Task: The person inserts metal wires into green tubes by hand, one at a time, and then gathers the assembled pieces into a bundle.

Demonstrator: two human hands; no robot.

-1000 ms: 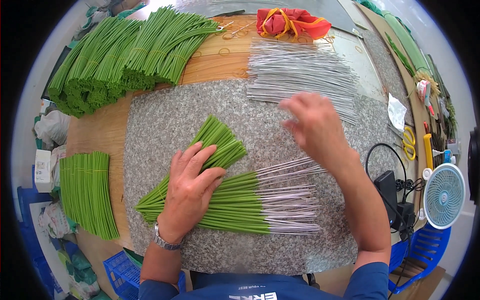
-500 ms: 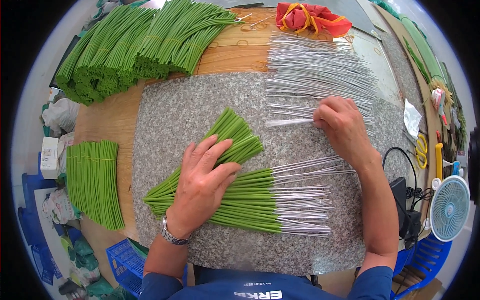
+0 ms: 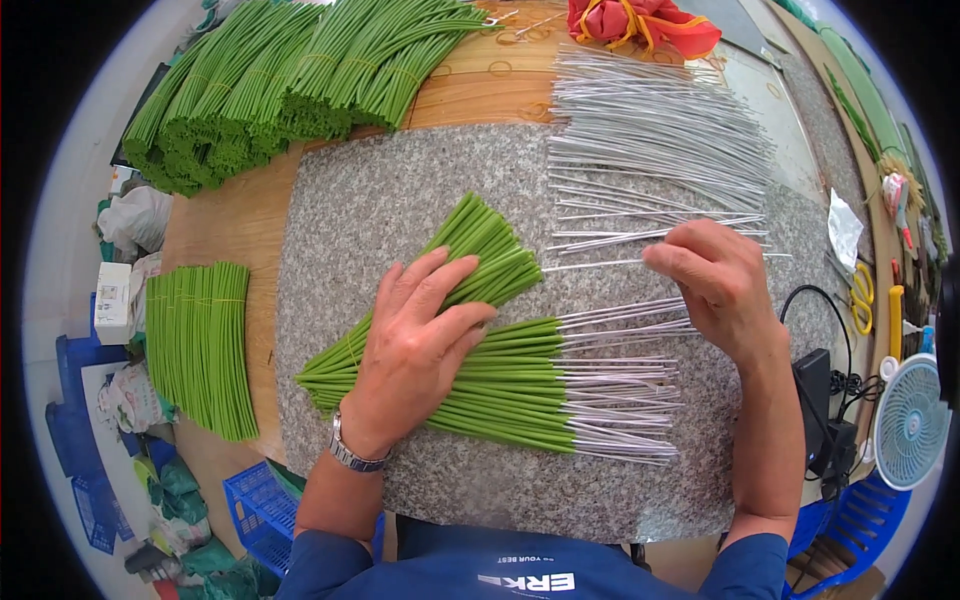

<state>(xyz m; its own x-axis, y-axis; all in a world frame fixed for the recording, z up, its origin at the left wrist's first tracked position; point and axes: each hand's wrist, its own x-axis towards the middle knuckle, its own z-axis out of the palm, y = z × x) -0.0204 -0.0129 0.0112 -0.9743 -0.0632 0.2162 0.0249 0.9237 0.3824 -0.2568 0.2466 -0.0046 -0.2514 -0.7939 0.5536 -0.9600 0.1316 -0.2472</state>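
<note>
My left hand (image 3: 420, 345) presses on a bundle of thin green tubes (image 3: 490, 250), its fingers curled over them and its thumb spread to the right. Below, more green tubes (image 3: 510, 385) fan out with silvery wires (image 3: 620, 400) sticking from their right ends. Between the thumb and fingers of my right hand (image 3: 710, 280) is a single straight wire (image 3: 595, 265). That wire's left tip meets the cut ends of the upper tubes; whether it has entered one, I cannot tell. Loose wires (image 3: 650, 130) lie in a pile beyond my right hand.
Banded green bundles (image 3: 270, 90) are heaped at the far left, and a flat green bundle (image 3: 200, 350) lies at the left. Beyond the wire pile sits a red cloth bundle (image 3: 640, 25). Yellow scissors (image 3: 862, 298), black cables and a small fan (image 3: 910, 420) are at the right.
My right hand has drawn a wire away from the pile's near edge, bringing its tip to the upper green tubes. My left hand stays on the bundle. The whole view has shifted slightly.
</note>
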